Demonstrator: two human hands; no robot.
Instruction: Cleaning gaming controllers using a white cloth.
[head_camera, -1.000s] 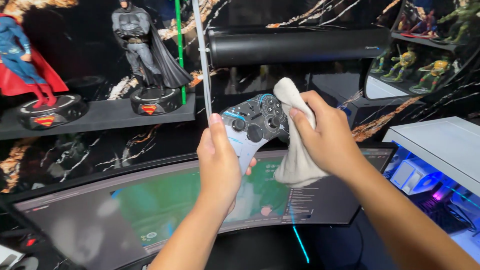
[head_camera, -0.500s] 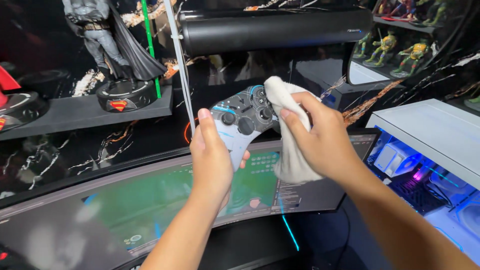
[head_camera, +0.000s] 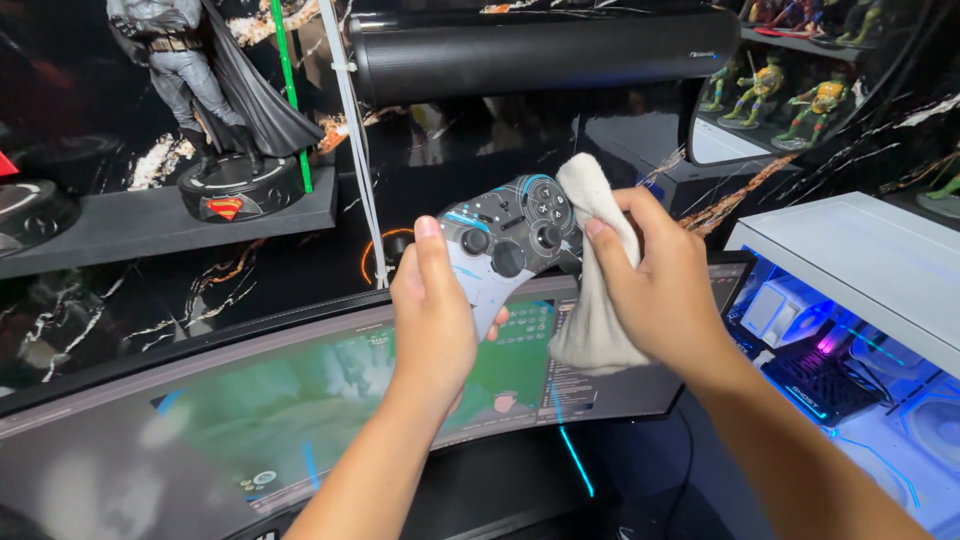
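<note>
My left hand (head_camera: 434, 320) grips the left handle of a grey game controller (head_camera: 505, 240) with blue accents, thumb up along its side. My right hand (head_camera: 655, 285) clutches a white cloth (head_camera: 592, 300) and presses its bunched top against the controller's right side, hiding that handle. Both hands are raised above a wide curved monitor (head_camera: 300, 400) with a green picture on it.
A caped grey figure (head_camera: 215, 90) stands on a dark shelf (head_camera: 160, 215) at the left. A long black speaker bar (head_camera: 540, 50) hangs above. Small green figures (head_camera: 800, 100) fill shelves at upper right. A white lit computer case (head_camera: 860, 300) sits at the right.
The view has swung left to right, so the shelf figures have slid left and out of sight. The cloth stays on the controller's right side, shifted slightly between frames.
</note>
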